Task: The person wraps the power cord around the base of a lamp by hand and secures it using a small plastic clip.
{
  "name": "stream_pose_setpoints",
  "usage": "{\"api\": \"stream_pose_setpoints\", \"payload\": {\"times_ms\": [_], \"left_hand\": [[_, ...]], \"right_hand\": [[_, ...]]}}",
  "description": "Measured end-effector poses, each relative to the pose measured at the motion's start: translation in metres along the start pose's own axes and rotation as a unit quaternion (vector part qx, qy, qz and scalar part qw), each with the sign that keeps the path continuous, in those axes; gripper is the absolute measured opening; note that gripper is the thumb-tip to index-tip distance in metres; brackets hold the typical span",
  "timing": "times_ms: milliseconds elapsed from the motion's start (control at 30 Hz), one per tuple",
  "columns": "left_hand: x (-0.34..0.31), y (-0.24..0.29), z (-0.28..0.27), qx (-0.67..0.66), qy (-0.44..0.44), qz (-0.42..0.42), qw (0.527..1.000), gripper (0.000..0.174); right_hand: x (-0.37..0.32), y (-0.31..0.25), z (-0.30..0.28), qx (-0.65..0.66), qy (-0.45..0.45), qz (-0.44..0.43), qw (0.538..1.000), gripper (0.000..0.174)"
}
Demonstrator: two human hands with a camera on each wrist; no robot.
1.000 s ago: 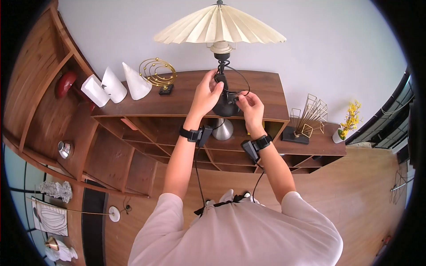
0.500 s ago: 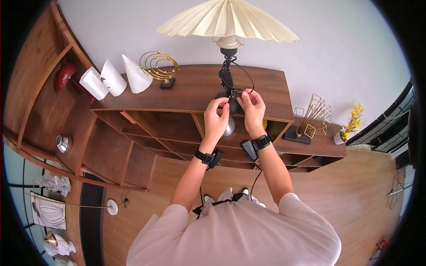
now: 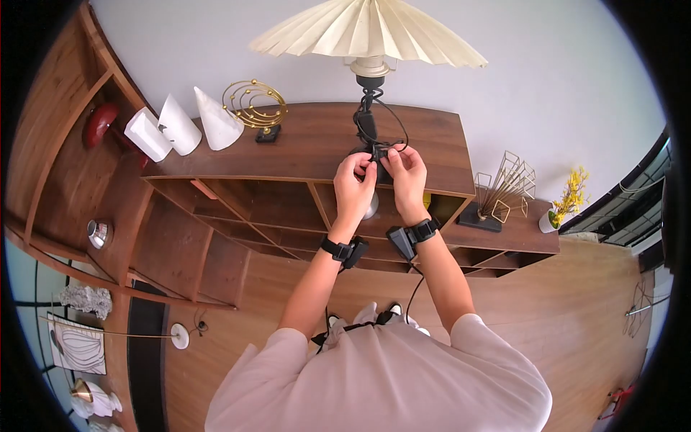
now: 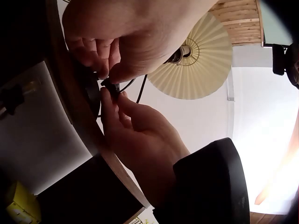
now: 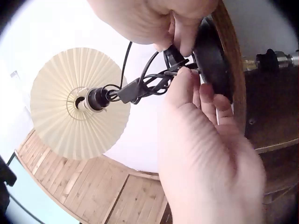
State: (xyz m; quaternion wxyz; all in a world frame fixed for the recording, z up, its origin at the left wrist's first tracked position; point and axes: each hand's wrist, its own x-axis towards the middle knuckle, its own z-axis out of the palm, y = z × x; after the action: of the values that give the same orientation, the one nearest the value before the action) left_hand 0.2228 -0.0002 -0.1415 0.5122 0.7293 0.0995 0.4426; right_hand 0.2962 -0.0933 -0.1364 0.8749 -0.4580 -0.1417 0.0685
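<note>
At the front of the shelf top stands a table lamp with a pleated cream shade (image 3: 371,32) and a round black base (image 5: 212,60). Its black cord (image 5: 140,88) hangs looped and bundled along the stem. My right hand (image 3: 407,180) pinches a small black plug (image 5: 174,55) on the cord between thumb and fingers, just over the base. Opposite it, my left hand (image 3: 354,191) has thumb and fingertips closed on the plug's other end, where a bit of metal shows in the right wrist view. The fingertips hide much of the plug.
White paper-like shapes (image 3: 180,126) and a gold ring ornament (image 3: 255,108) stand left on the shelf top (image 3: 302,155). On the lower right shelf are a wire-frame ornament (image 3: 504,187) and yellow flowers (image 3: 572,191). Below the lamp, a yellow object (image 4: 21,205) sits in the cubby.
My left hand has moved down from the lamp stem to meet the right hand at the plug. The right hand has barely moved. In the last half second both stay there.
</note>
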Motion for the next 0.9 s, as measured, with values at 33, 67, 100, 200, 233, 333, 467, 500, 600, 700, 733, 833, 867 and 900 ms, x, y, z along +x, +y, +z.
{"api": "stream_pose_setpoints", "payload": {"times_ms": [33, 67, 100, 200, 233, 333, 467, 500, 600, 700, 733, 833, 867, 900], "left_hand": [[0.001, -0.003, 0.001, 0.004, 0.001, 0.009, 1.000, 0.021], [0.002, -0.005, 0.002, 0.008, 0.001, 0.018, 1.000, 0.020], [0.002, -0.006, 0.003, 0.008, 0.000, 0.018, 1.000, 0.020], [0.003, -0.005, 0.004, 0.022, 0.007, 0.026, 0.999, 0.019], [0.003, -0.004, 0.004, 0.029, 0.009, 0.023, 0.999, 0.019], [0.002, -0.005, 0.004, 0.027, 0.011, 0.010, 1.000, 0.019], [0.000, -0.001, 0.003, 0.033, 0.017, 0.017, 0.999, 0.019], [0.000, -0.001, 0.003, 0.033, 0.017, 0.017, 0.999, 0.019], [-0.001, 0.000, 0.003, 0.028, 0.022, 0.017, 0.999, 0.018], [-0.003, 0.006, 0.002, 0.006, 0.022, 0.004, 1.000, 0.017], [-0.004, 0.007, 0.002, 0.000, 0.021, -0.009, 1.000, 0.017], [-0.006, 0.007, 0.002, -0.008, 0.025, -0.004, 1.000, 0.019], [-0.007, 0.006, 0.003, -0.010, 0.029, 0.014, 0.999, 0.021], [-0.007, 0.007, 0.003, -0.010, 0.031, 0.014, 0.999, 0.021]], "right_hand": [[0.000, -0.001, 0.000, 0.001, 0.002, 0.004, 1.000, 0.018], [0.001, -0.001, 0.000, 0.002, 0.004, 0.007, 1.000, 0.018], [0.002, -0.001, 0.000, 0.002, 0.005, 0.007, 1.000, 0.018], [0.003, 0.002, 0.001, -0.007, 0.003, -0.005, 1.000, 0.017], [0.003, 0.002, 0.002, -0.010, 0.007, -0.007, 1.000, 0.017], [0.003, 0.000, 0.002, -0.005, 0.007, -0.002, 1.000, 0.016], [0.007, -0.005, 0.001, 0.020, 0.004, 0.033, 0.999, 0.016], [0.009, -0.004, 0.000, 0.020, 0.004, 0.033, 0.999, 0.016], [0.012, -0.005, -0.002, 0.017, 0.010, 0.037, 0.999, 0.017], [0.012, -0.007, -0.002, 0.015, 0.010, 0.049, 0.999, 0.016], [0.013, -0.007, -0.002, 0.012, 0.006, 0.054, 0.998, 0.017], [0.013, -0.005, -0.005, 0.014, -0.007, 0.057, 0.998, 0.017], [0.014, -0.005, -0.007, 0.017, -0.016, 0.055, 0.998, 0.017], [0.015, -0.006, -0.007, 0.017, -0.018, 0.056, 0.998, 0.017]]}}
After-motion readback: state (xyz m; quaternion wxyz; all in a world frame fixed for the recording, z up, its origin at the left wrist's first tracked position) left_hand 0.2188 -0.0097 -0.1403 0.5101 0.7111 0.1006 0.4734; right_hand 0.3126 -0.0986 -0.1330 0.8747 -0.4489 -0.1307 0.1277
